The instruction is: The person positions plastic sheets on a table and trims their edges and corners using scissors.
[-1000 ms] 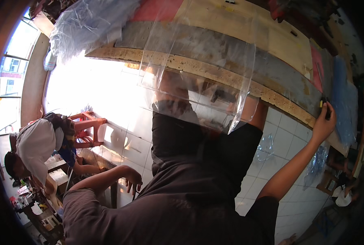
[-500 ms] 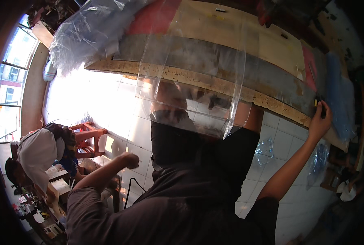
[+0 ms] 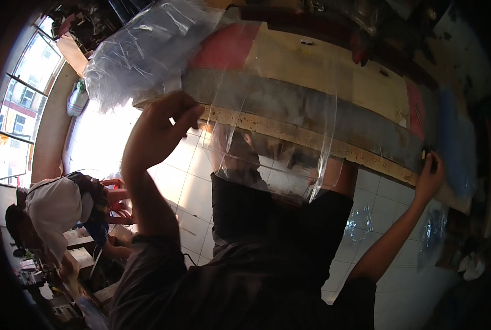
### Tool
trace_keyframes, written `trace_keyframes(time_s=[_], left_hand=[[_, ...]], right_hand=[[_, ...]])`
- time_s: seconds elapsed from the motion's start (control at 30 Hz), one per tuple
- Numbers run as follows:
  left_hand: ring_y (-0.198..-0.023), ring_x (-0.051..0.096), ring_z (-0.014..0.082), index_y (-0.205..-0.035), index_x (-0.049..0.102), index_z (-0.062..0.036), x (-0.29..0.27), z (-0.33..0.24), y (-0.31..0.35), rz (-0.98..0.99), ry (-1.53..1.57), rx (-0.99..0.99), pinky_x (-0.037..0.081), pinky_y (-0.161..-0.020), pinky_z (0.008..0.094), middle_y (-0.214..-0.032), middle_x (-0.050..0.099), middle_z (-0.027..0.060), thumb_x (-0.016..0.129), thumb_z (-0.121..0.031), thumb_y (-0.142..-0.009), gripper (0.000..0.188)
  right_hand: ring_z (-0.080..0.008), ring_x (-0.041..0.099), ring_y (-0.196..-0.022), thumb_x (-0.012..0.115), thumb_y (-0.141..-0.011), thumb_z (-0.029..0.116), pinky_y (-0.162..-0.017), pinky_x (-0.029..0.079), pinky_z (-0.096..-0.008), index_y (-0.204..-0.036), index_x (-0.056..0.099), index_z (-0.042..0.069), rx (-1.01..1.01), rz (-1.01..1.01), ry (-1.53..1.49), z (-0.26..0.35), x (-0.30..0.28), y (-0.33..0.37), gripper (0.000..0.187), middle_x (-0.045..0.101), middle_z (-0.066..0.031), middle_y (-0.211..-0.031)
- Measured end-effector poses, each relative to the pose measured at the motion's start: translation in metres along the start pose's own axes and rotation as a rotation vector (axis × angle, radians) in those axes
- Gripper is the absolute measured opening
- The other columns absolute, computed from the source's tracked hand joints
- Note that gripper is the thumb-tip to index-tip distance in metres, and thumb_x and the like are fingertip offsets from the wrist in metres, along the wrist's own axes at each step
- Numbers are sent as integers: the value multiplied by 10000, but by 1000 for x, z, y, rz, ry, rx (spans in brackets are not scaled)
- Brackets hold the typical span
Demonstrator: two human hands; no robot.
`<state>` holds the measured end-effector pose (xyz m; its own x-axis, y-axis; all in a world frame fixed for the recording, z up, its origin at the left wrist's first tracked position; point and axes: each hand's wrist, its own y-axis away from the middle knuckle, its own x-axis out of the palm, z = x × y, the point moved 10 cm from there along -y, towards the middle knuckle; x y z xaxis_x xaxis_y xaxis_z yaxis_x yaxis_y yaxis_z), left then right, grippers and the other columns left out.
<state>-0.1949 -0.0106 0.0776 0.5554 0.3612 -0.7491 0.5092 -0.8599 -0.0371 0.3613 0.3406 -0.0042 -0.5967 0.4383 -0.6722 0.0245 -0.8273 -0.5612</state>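
A clear plastic sheet [image 3: 278, 104] lies over the worktable [image 3: 377, 124], its near part hanging past the front edge above my lap. My left hand [image 3: 160, 132] is raised at the left part of that edge, beside the sheet's left side. Its thumb and fingers are bent together in a pinch; whatever is between them is too small to make out. Far to the right, my right hand [image 3: 431, 176] is at the table's right front corner. Its curled fingers close at a small black and yellow object [image 3: 424, 154], which I cannot identify.
A heap of clear plastic [image 3: 141, 55] covers the table's far left, and bluish plastic [image 3: 457, 148] lies at its right end. Plastic scraps [image 3: 360, 223] are on the tiled floor. At lower left a person in white [image 3: 55, 206] bends over beside a red stool [image 3: 119, 201].
My left hand has risen from beside my lap to the table's front edge. The right hand stays at the right corner. The view has shifted slightly.
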Motion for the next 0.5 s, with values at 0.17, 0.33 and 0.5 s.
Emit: trace_keyframes(time_s=[0.17,0.33,0.5], left_hand=[[-790,702,210,-1097,715,4,45,33,-7,-130,63,-72,547,-738,360,-909,745,107,751,-266,-960,305],[-1041,670,165,-958,666,-32,72,25,8,-42,383,154,505,-932,348,-1133,718,64,753,-174,-922,171],[-1308,577,307,-946,608,-29,76,-9,31,-125,718,336,406,-1125,462,-1369,639,175,684,-155,-933,148]], right_hand=[[-323,642,-1198,672,-1028,243,-1071,461,-426,-1174,727,24,-4,0,13,7,-1,2,268,711,-137,-1223],[-305,632,-1241,697,-1029,266,-1080,463,-424,-1203,732,51,-109,-45,48,14,-12,3,279,699,-127,-1295],[-331,553,-1354,620,-1066,312,-1163,392,-479,-1298,677,32,-376,-204,-103,93,-36,56,368,635,-149,-1422]])
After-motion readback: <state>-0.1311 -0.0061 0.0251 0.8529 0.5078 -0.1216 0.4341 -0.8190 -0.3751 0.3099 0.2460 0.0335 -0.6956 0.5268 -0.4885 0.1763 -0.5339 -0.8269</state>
